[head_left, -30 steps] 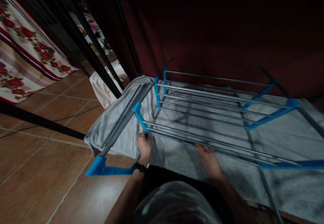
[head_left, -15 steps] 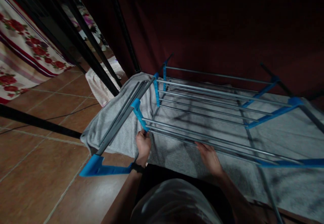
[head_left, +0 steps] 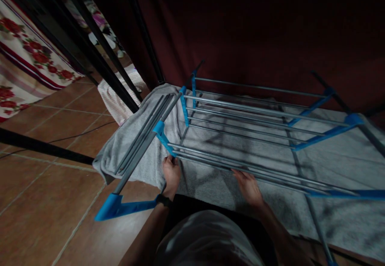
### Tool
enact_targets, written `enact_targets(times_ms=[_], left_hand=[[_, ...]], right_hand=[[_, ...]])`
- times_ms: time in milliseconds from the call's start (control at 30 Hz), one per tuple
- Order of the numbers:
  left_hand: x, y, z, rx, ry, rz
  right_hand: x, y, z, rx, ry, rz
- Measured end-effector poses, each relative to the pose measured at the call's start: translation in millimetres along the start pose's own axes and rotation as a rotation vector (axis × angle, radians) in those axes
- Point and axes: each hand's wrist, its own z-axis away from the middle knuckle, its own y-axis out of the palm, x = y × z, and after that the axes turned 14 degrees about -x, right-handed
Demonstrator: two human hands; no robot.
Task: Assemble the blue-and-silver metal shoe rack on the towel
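A clothes drying rack (head_left: 266, 110) of grey metal rods and blue plastic brackets spreads across the middle and right. My left hand (head_left: 171, 174), with a dark band at the wrist, is closed at the lower end of a blue bracket (head_left: 164, 138), where the near rods meet it. Farther right, my right hand (head_left: 247, 184) has its fingers curled against the near rods from below, the fingertips partly hidden. At the left, a side section of bunched grey rods ends in a blue corner piece (head_left: 120, 208) close to my left forearm.
Under the rack lies a grey blanket (head_left: 141, 146). Brown floor tiles (head_left: 39, 190) and a thin cable (head_left: 81, 133) are on the left, with dark poles (head_left: 45, 148) crossing there. A dark red curtain (head_left: 255, 37) hangs behind; a floral cloth (head_left: 36, 53) hangs upper left.
The blue corner piece of the left side section has dropped slightly, and the bunched rods tilt a little more. Both hands keep their places on the rack.
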Motion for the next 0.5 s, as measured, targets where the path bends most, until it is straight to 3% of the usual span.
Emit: enact_targets(times_ms=[500], left_hand=[[2.4,7.9,6.4,-0.042,0.085,-0.093]], right_hand=[[0.6,-3.7,-6.2,0.082,0.011,-0.021]])
